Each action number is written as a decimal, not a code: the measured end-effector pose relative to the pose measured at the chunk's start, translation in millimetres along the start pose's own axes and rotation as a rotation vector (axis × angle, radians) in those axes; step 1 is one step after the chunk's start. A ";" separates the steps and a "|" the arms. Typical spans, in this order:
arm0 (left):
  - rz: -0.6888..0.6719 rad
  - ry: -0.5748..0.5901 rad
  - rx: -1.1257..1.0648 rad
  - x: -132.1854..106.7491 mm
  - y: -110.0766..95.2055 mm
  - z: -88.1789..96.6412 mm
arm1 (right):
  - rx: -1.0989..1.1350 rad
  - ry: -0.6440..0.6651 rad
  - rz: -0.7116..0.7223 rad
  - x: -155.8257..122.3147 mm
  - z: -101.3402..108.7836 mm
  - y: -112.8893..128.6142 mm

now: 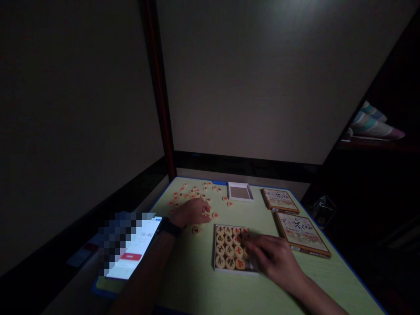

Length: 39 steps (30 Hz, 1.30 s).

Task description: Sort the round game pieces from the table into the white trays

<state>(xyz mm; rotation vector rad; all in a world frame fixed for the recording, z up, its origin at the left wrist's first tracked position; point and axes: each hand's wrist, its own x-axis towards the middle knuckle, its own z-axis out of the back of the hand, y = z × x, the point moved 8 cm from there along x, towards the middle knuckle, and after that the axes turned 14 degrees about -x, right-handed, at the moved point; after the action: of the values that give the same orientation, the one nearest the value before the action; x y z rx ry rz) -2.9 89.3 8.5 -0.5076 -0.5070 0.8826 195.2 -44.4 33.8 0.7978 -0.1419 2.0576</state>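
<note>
A shallow white box (215, 258) holds rows of round wooden Chinese chess pieces (230, 251) with black or red characters. My right hand (277, 258) bends over the box's right side, its fingers closed on a Chinese chess piece (246, 241) in the right column and hiding part of that column. Further back, my left hand (193, 211), with a dark band at the wrist, reaches down to the table. Its curled fingers are around a red-marked piece (207, 216). Loose pieces (197, 194) lie scattered beyond and beside this hand, and one (196, 229) lies just below it.
An open white tray (251, 197) stands at the table's back. Two printed Chinese chess boxes (280, 200) (303, 233) lie along the right. A lit phone (133, 249) is at the left edge of the light green table (197, 280). Walls close off the back and left.
</note>
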 end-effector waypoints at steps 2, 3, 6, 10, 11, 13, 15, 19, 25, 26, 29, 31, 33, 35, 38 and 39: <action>-0.046 -0.013 0.004 -0.6 -7.2 -2.7 | 0.015 -0.022 -0.048 0.9 2.7 -4.2; -0.067 -0.013 0.009 -0.8 -10.5 -5.1 | 0.023 -0.037 -0.072 1.2 4.5 -6.2; -0.080 -0.001 0.031 -0.4 -14.1 -13.2 | 0.039 -0.090 -0.115 1.8 9.7 -10.0; -0.073 0.005 0.036 1.2 -14.4 -18.8 | 0.031 -0.094 -0.116 2.4 10.6 -9.9; -0.075 0.010 0.034 1.4 -15.2 -19.8 | 0.030 -0.085 -0.115 2.4 9.9 -9.8; -0.080 0.030 0.026 1.4 -18.0 -22.1 | 0.027 -0.070 -0.117 2.4 8.7 -9.7; -0.085 0.051 0.018 1.1 -21.2 -24.2 | 0.024 -0.065 -0.116 2.3 8.2 -9.6; -0.066 0.026 0.008 2.0 -24.6 -22.8 | 0.025 -0.069 -0.107 2.2 8.2 -8.7; 0.007 0.074 -0.513 3.9 -46.0 -29.8 | 0.035 -0.127 -0.051 0.9 9.5 -6.2; 0.018 0.156 -0.645 2.4 -54.6 -37.3 | 0.045 -0.136 -0.023 0.5 9.3 -4.5; 0.036 0.346 -0.835 -4.9 -78.9 -54.5 | 0.074 -0.133 0.066 -1.0 7.5 1.7; 0.037 0.399 -0.853 -8.5 -88.3 -60.4 | 0.081 -0.125 0.125 -2.0 7.1 6.9; 0.034 0.430 -0.856 -10.5 -93.0 -64.7 | 0.094 -0.106 0.165 -2.6 7.1 11.2; 0.036 0.445 -0.856 -11.3 -93.9 -67.9 | 0.114 -0.080 0.175 -2.3 7.3 13.6; 0.036 0.446 -0.847 -10.6 -91.3 -69.2 | 0.125 -0.074 0.169 -0.9 10.8 15.2; 0.032 0.439 -0.849 -9.7 -89.6 -67.7 | 0.128 -0.068 0.166 -0.4 11.7 15.6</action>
<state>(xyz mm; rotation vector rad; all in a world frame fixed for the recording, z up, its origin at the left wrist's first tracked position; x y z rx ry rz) 85.6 19.6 8.7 -1.4500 -0.4510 0.5252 188.8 -58.4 45.7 0.9637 -0.1183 2.2140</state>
